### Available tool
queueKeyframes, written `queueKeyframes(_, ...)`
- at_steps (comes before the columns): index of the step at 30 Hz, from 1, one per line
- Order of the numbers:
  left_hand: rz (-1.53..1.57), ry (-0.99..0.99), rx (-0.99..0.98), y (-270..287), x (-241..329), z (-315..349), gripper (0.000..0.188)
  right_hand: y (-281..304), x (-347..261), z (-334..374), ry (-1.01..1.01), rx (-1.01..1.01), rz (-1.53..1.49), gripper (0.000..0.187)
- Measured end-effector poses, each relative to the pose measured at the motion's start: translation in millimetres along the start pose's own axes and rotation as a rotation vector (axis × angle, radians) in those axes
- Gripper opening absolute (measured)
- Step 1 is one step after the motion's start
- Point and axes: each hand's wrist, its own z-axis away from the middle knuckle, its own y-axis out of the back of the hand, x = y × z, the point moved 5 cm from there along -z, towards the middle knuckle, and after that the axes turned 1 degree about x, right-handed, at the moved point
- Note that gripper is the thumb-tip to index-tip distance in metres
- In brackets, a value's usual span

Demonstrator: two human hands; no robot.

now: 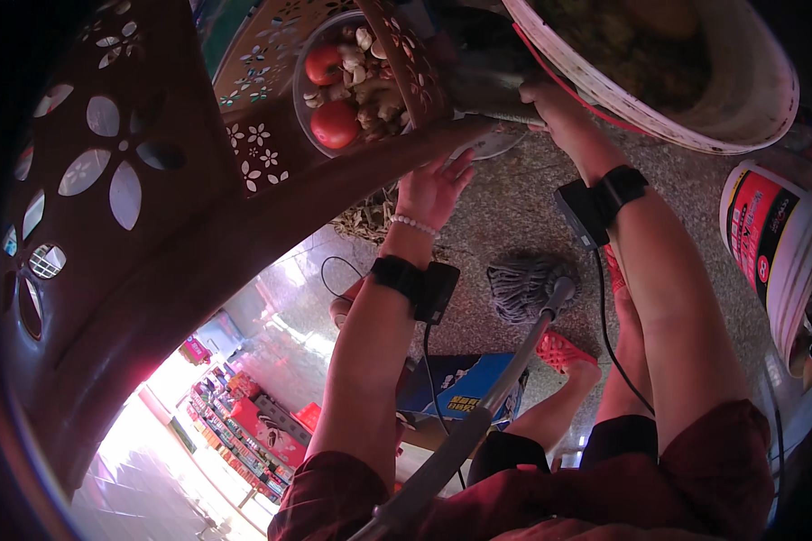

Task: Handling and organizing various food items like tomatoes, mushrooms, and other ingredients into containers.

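My right hand (555, 117) reaches up to the far middle, its fingers bent at the edge of a dark grey object (492, 86) whose kind I cannot make out. Left of it, my left hand (431, 187), wearing a beaded bracelet (415, 224), is raised with its fingers apart beside the rim of a brown plastic chair (271, 203) with flower cutouts. No object shows in that palm. Beyond the rim, a clear bowl (301, 99) holds tomatoes (335, 124), garlic (353, 65) and ginger (381, 106).
A large white bucket (767, 122) with dark contents is at the far right, above a labelled pail (771, 239). A grey mop (525, 287) has its handle slanting toward me. A blue box (456, 383) lies near my feet, with packed shelves (235, 424) at lower left.
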Motion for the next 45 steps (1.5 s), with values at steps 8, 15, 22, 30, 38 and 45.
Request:
queueKeyframes(8,0.083,-0.057,-0.037,-5,-6,-20,0.026,3,4,-16,0.103,-0.142,0.275,0.036)
queueKeyframes(15,0.021,-0.154,0.036,0,-3,-31,0.025,-14,-32,5,0.679,0.22,0.815,0.04)
queueKeyframes(22,0.126,-0.18,-0.031,-4,-1,-29,0.029,-16,-43,4,0.735,0.208,0.896,0.037)
queueKeyframes(30,0.227,-0.247,-0.155,-13,8,-30,0.035,-20,-41,1,0.662,0.327,1.116,0.038)
queueKeyframes(38,0.172,-0.262,-0.157,-7,6,-37,0.044,-40,-41,4,0.816,0.37,1.337,0.032)
queueKeyframes(45,0.201,-0.268,-0.139,3,6,-37,0.042,-49,-60,3,1.129,0.313,1.308,0.026)
